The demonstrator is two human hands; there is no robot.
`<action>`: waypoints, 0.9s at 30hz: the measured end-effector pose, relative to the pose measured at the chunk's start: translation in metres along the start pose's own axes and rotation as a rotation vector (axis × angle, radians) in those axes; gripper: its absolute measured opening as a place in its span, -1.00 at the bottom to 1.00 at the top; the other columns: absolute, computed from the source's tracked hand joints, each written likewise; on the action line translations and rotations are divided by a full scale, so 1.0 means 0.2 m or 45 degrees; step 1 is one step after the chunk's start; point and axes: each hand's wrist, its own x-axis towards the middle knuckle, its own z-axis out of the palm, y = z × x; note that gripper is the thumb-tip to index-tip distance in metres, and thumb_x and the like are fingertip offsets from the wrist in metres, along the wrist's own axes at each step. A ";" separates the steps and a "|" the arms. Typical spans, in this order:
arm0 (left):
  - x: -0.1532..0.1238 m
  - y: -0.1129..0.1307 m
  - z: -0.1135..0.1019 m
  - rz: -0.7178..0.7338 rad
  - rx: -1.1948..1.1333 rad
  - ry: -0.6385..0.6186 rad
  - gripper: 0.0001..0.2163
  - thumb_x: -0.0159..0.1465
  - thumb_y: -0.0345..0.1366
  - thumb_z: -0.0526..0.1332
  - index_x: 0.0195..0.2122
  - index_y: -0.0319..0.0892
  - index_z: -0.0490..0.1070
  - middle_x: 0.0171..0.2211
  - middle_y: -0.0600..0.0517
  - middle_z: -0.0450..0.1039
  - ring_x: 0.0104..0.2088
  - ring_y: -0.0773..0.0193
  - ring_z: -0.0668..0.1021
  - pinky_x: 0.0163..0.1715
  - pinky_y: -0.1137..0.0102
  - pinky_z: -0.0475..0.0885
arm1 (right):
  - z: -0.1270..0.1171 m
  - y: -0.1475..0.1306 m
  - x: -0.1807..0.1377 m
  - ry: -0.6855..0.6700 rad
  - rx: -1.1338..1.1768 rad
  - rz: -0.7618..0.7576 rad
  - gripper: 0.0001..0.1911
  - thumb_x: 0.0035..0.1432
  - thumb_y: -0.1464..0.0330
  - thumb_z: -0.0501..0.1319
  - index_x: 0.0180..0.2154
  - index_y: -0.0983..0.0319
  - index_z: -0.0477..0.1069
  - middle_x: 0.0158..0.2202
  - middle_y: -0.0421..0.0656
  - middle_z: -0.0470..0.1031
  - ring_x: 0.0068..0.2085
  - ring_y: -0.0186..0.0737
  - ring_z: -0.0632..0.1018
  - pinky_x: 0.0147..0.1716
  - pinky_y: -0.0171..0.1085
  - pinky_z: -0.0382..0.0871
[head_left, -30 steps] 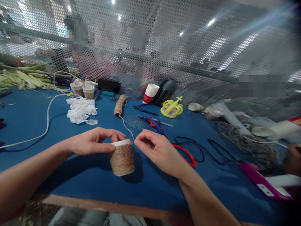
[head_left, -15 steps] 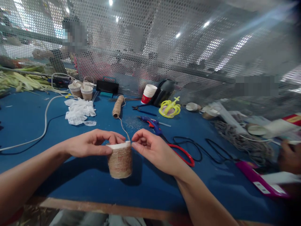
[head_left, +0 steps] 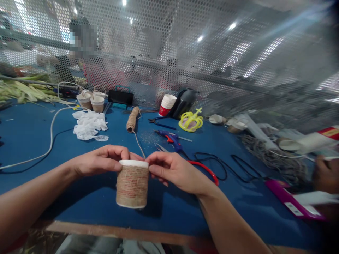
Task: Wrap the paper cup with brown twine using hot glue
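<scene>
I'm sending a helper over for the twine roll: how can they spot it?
Start at the blue table and look beyond the left hand. Between the crumpled white bundle and the blue glue gun lies the twine roll. Unlike them, it is a slim tan cylinder, with a strand running toward the twine-wrapped cup.

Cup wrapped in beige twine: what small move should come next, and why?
Probably the right hand should lay the thin beige twine against the white upper band of the cup: that band looks unwrapped, and the strand reaches it beside that hand.
</scene>
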 end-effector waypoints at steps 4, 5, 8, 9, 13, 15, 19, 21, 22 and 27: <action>0.00 -0.01 -0.01 0.044 0.050 -0.009 -0.83 0.03 -0.22 0.27 -0.47 -0.21 0.36 -0.04 -0.09 0.44 0.14 -0.02 0.28 0.11 0.08 0.14 | 0.00 0.00 0.00 -0.009 -0.099 -0.036 -0.81 0.08 0.24 0.18 -0.36 0.26 0.38 -0.52 -0.29 0.32 -0.56 -0.48 0.26 -0.61 -0.44 0.15; 0.01 -0.01 -0.01 0.055 0.068 -0.021 -0.84 0.03 -0.23 0.26 -0.48 -0.20 0.36 -0.04 -0.09 0.43 0.15 -0.01 0.27 0.11 0.10 0.14 | 0.00 0.00 0.00 0.001 -0.129 -0.052 -0.83 0.08 0.26 0.18 -0.38 0.25 0.38 -0.52 -0.29 0.32 -0.55 -0.47 0.28 -0.58 -0.43 0.16; 0.00 -0.01 -0.02 0.061 0.084 -0.031 -0.85 0.07 -0.24 0.24 -0.48 -0.21 0.34 0.05 -0.08 0.34 0.11 -0.02 0.31 0.05 0.14 0.22 | 0.00 -0.01 0.00 0.037 -0.194 -0.104 -0.89 0.09 0.32 0.17 -0.41 0.24 0.39 -0.50 -0.28 0.36 -0.48 -0.43 0.33 -0.47 -0.40 0.22; 0.01 -0.01 -0.02 0.058 0.106 -0.031 -0.85 0.08 -0.24 0.23 -0.48 -0.22 0.33 0.07 -0.09 0.30 0.09 -0.02 0.33 0.03 0.16 0.24 | -0.01 -0.01 -0.01 0.045 -0.218 -0.114 -0.89 0.09 0.33 0.17 -0.41 0.24 0.39 -0.50 -0.28 0.36 -0.47 -0.42 0.35 -0.45 -0.39 0.23; 0.01 -0.01 -0.02 0.070 0.410 0.022 -0.84 0.09 -0.26 0.22 -0.38 -0.21 0.30 0.14 -0.12 0.20 0.11 0.01 0.30 0.03 0.19 0.23 | -0.02 -0.01 0.00 0.114 -0.431 -0.137 -0.89 0.13 0.36 0.13 -0.38 0.24 0.39 -0.47 -0.25 0.39 -0.46 -0.39 0.36 -0.43 -0.37 0.23; 0.03 -0.01 -0.01 0.090 0.672 0.119 -0.80 0.06 -0.27 0.25 -0.33 -0.19 0.28 0.14 -0.13 0.18 0.14 0.04 0.25 0.08 0.18 0.17 | -0.02 0.00 0.01 0.168 -0.578 -0.157 -0.88 0.14 0.39 0.10 -0.38 0.23 0.40 -0.45 -0.24 0.42 -0.43 -0.36 0.39 -0.39 -0.34 0.25; 0.05 -0.04 0.02 0.211 1.075 0.277 -0.74 0.02 -0.25 0.29 -0.30 -0.19 0.29 0.03 -0.16 0.27 0.16 0.06 0.19 0.13 0.14 0.10 | 0.00 0.00 0.02 0.248 -0.791 -0.246 -0.88 0.14 0.45 0.11 -0.38 0.23 0.41 -0.41 -0.20 0.47 -0.35 -0.30 0.45 -0.30 -0.32 0.28; 0.07 -0.05 0.04 0.287 1.158 0.316 -0.76 0.03 -0.24 0.28 -0.32 -0.20 0.31 -0.08 -0.15 0.32 0.13 0.06 0.22 0.11 0.14 0.13 | 0.01 0.00 0.03 0.272 -0.852 -0.288 -0.88 0.13 0.46 0.11 -0.37 0.24 0.42 -0.37 -0.17 0.48 -0.33 -0.29 0.46 -0.28 -0.32 0.28; 0.07 -0.06 0.05 0.313 1.185 0.335 -0.78 0.04 -0.24 0.28 -0.34 -0.20 0.32 -0.12 -0.13 0.34 0.11 0.06 0.24 0.09 0.14 0.15 | 0.02 0.00 0.04 0.274 -0.877 -0.302 -0.88 0.13 0.47 0.11 -0.37 0.24 0.42 -0.36 -0.17 0.48 -0.32 -0.29 0.46 -0.27 -0.32 0.28; 0.09 -0.08 0.08 0.312 1.275 0.403 -0.88 0.06 -0.27 0.25 -0.42 -0.20 0.39 -0.22 -0.07 0.38 0.04 0.07 0.30 0.08 0.12 0.17 | 0.05 -0.01 0.05 0.274 -0.967 -0.329 -0.88 0.15 0.47 0.11 -0.37 0.25 0.42 -0.38 -0.15 0.47 -0.34 -0.29 0.45 -0.28 -0.31 0.28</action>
